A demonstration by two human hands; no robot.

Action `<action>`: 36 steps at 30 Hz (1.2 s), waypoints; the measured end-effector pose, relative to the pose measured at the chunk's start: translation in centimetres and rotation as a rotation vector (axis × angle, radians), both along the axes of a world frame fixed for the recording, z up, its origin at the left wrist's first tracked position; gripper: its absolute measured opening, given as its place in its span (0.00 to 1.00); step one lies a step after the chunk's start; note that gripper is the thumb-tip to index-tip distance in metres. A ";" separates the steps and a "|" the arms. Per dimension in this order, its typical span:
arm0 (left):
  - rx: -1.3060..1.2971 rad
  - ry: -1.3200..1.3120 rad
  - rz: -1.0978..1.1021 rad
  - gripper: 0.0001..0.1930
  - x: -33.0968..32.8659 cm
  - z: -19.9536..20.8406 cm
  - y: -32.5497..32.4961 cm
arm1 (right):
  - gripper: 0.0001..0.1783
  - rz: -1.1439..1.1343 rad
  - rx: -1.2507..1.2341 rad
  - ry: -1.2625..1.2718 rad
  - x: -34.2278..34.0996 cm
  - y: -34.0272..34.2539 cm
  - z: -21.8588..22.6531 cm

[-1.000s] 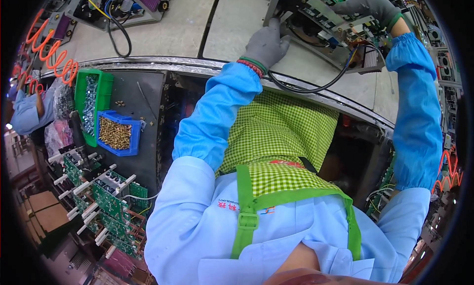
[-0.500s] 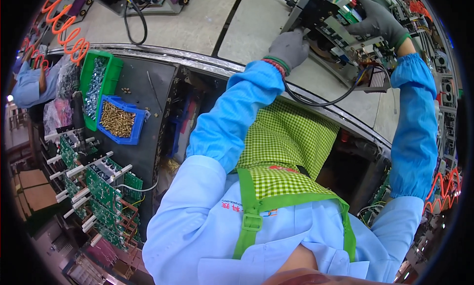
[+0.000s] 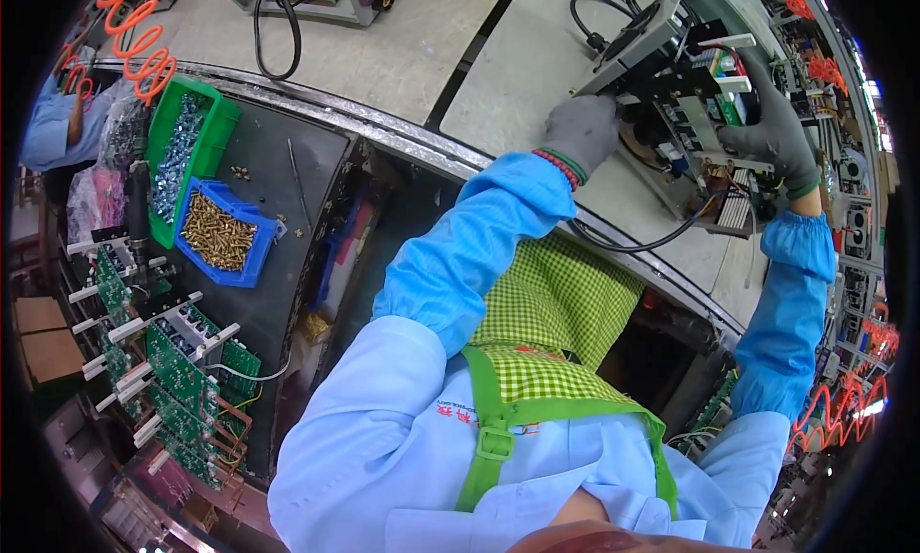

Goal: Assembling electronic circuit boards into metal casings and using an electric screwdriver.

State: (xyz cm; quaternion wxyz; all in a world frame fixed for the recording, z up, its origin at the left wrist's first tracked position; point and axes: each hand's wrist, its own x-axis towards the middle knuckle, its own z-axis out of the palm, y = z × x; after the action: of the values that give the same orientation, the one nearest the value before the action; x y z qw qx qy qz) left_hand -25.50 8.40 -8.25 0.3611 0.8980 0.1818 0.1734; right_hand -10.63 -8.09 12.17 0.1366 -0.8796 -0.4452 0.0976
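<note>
As the metal machine (image 3: 695, 122) rests on the bench (image 3: 513, 79), the left hand (image 3: 583, 131) curls its fingers at the machine's left, grip hidden; the right hand (image 3: 781, 136) spreads half-open at the machine's right, hold unclear. Likely heavy, stiff, fragile inside, it's best held by its frame (image 3: 640, 45).

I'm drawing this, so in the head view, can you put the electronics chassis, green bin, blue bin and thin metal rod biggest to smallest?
1. Electronics chassis
2. Green bin and blue bin: unsure, blue hides part of green
3. Thin metal rod
</note>
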 end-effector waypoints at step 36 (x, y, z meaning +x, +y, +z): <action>-0.153 -0.479 -0.326 0.44 -1.3 11.0 5.3 | 0.66 0.183 -0.241 -0.132 -0.8 4.8 1.3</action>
State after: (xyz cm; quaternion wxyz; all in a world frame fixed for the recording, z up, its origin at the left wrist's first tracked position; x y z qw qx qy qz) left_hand -26.76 13.73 2.70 0.4834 0.8192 -0.0427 0.3057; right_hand -11.41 -3.32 13.47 -0.0086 -0.8498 -0.5166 0.1043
